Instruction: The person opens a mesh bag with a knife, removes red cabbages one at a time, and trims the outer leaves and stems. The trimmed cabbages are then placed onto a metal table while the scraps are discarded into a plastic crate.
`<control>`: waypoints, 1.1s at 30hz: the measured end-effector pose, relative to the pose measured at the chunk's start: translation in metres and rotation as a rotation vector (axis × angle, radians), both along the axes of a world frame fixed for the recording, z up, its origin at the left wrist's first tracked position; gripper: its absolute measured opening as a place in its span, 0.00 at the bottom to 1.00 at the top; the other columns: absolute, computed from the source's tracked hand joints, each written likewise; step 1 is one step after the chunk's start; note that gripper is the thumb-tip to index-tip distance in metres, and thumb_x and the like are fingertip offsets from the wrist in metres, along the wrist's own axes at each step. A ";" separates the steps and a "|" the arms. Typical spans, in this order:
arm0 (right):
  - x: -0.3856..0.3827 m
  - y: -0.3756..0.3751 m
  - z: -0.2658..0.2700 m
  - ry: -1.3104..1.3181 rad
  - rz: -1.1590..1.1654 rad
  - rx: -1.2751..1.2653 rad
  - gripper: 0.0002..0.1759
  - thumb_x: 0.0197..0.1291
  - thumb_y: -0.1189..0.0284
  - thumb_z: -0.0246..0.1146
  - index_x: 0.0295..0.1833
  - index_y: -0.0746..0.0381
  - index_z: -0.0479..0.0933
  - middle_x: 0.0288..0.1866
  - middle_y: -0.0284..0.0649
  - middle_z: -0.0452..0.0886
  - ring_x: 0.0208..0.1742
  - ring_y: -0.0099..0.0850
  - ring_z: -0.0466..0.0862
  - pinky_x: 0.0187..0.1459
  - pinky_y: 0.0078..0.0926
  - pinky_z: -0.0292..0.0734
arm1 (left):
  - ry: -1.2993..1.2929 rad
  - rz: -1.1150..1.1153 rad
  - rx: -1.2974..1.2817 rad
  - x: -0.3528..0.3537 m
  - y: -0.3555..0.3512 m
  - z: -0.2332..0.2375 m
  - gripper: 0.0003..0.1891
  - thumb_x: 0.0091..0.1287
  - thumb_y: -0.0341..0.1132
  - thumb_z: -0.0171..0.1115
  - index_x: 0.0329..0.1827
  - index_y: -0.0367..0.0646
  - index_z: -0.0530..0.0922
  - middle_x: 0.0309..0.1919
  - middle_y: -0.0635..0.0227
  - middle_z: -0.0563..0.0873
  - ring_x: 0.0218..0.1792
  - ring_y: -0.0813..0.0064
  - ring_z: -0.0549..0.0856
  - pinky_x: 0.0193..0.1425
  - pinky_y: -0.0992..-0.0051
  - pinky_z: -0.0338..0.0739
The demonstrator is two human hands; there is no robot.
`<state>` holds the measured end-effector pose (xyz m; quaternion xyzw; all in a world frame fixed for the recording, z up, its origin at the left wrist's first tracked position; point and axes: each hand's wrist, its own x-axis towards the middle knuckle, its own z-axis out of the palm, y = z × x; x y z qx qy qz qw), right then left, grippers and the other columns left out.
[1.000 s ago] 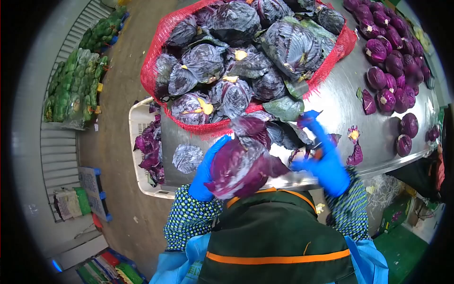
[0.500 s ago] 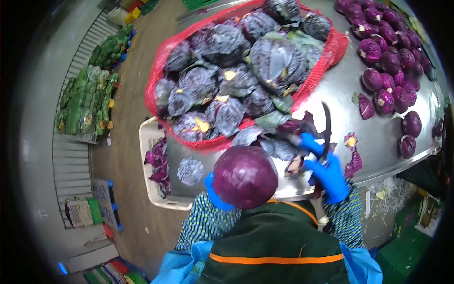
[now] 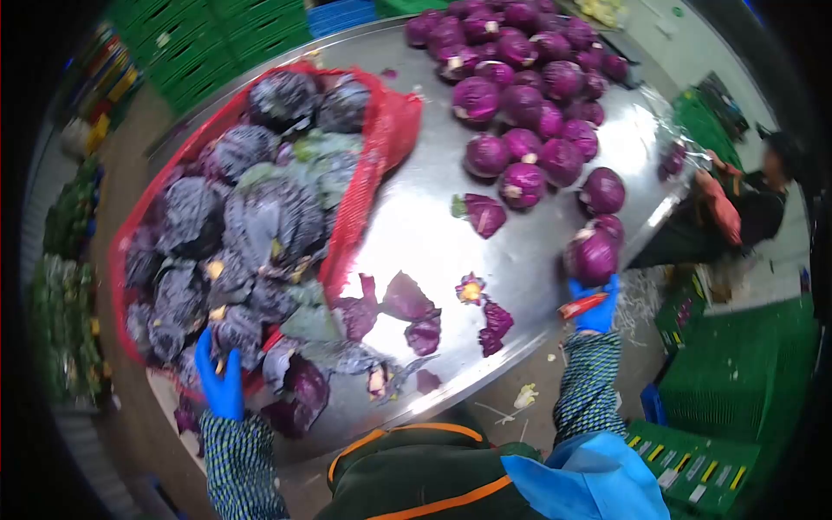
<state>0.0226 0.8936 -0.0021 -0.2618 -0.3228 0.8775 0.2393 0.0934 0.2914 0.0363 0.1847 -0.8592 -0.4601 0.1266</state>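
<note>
On the left, my left hand (image 3: 221, 381) reaches to the red mesh sack, thumb and fingers apart around a dark-leaved red cabbage (image 3: 238, 334). At the table's right edge, my right hand (image 3: 598, 309) has a red-handled knife (image 3: 583, 305) across its palm; the blade does not show clearly. Its fingers touch a peeled, glossy red cabbage (image 3: 593, 257), partly hiding its lower side. Cut purple leaves (image 3: 407, 299) and a trimmed stem piece (image 3: 470, 289) lie on the metal table between my hands.
The red mesh sack (image 3: 394, 117) holds several untrimmed cabbages. Peeled cabbages (image 3: 522, 106) are grouped on the metal table (image 3: 416, 217) at the back. Green crates (image 3: 173, 52) stand behind, and another person (image 3: 754, 204) is at the right. A pale bin edge (image 3: 173, 403) shows lower left.
The peeled cabbage has gone from my left hand to the right edge of the table, by my right hand. My left hand has moved to the sack. The view has swung right.
</note>
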 end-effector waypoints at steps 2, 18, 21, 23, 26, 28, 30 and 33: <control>-0.026 0.038 -0.016 -0.016 -0.046 0.012 0.19 0.64 0.58 0.51 0.55 0.57 0.71 0.47 0.39 0.77 0.43 0.38 0.77 0.50 0.47 0.73 | -0.029 -0.024 -0.097 -0.009 0.013 0.014 0.28 0.62 0.27 0.60 0.66 0.38 0.62 0.63 0.58 0.67 0.64 0.64 0.67 0.67 0.68 0.60; -0.193 -0.345 0.090 0.112 1.130 0.898 0.27 0.63 0.60 0.58 0.63 0.63 0.69 0.56 0.36 0.77 0.55 0.23 0.74 0.48 0.21 0.70 | -0.141 0.208 1.293 -0.109 0.086 0.055 0.36 0.64 0.36 0.58 0.71 0.49 0.48 0.49 0.59 0.75 0.53 0.55 0.77 0.52 0.46 0.77; -0.231 -0.393 0.067 0.112 1.466 1.100 0.29 0.63 0.60 0.58 0.64 0.67 0.66 0.60 0.40 0.73 0.61 0.27 0.70 0.63 0.26 0.61 | -0.194 0.124 1.634 -0.103 0.072 0.040 0.22 0.66 0.48 0.57 0.58 0.52 0.64 0.51 0.60 0.73 0.53 0.50 0.76 0.53 0.40 0.74; -0.189 -0.384 0.092 0.219 1.380 1.014 0.28 0.59 0.61 0.62 0.61 0.66 0.70 0.57 0.44 0.76 0.58 0.29 0.74 0.61 0.25 0.64 | -0.301 0.218 1.801 -0.094 0.065 0.061 0.24 0.66 0.51 0.56 0.60 0.51 0.65 0.50 0.60 0.73 0.56 0.49 0.74 0.54 0.38 0.73; -0.117 -0.336 0.131 0.031 1.471 0.901 0.28 0.59 0.69 0.61 0.63 0.67 0.66 0.58 0.43 0.75 0.60 0.32 0.73 0.63 0.32 0.64 | -0.281 0.131 2.101 -0.059 0.058 0.043 0.35 0.63 0.56 0.57 0.70 0.53 0.57 0.68 0.59 0.60 0.65 0.49 0.65 0.56 0.37 0.69; -0.078 -0.333 0.092 -0.120 1.402 0.712 0.29 0.59 0.69 0.61 0.64 0.69 0.64 0.60 0.45 0.73 0.61 0.32 0.72 0.64 0.29 0.62 | -0.316 0.042 2.100 -0.032 0.072 0.017 0.32 0.66 0.52 0.55 0.69 0.50 0.59 0.68 0.57 0.62 0.63 0.52 0.69 0.62 0.42 0.65; -0.035 -0.334 0.059 -0.273 1.454 0.835 0.32 0.58 0.70 0.63 0.66 0.68 0.63 0.58 0.44 0.74 0.60 0.30 0.72 0.63 0.28 0.63 | -0.269 0.072 1.901 -0.006 0.094 -0.007 0.31 0.66 0.43 0.57 0.68 0.40 0.59 0.66 0.59 0.66 0.63 0.63 0.70 0.65 0.60 0.67; 0.031 -0.327 0.070 -0.344 1.486 0.651 0.30 0.58 0.65 0.64 0.63 0.65 0.66 0.38 0.33 0.77 0.33 0.20 0.76 0.34 0.18 0.74 | -0.251 0.026 1.283 0.045 0.080 0.003 0.34 0.60 0.32 0.62 0.69 0.39 0.58 0.66 0.61 0.67 0.63 0.67 0.70 0.65 0.66 0.67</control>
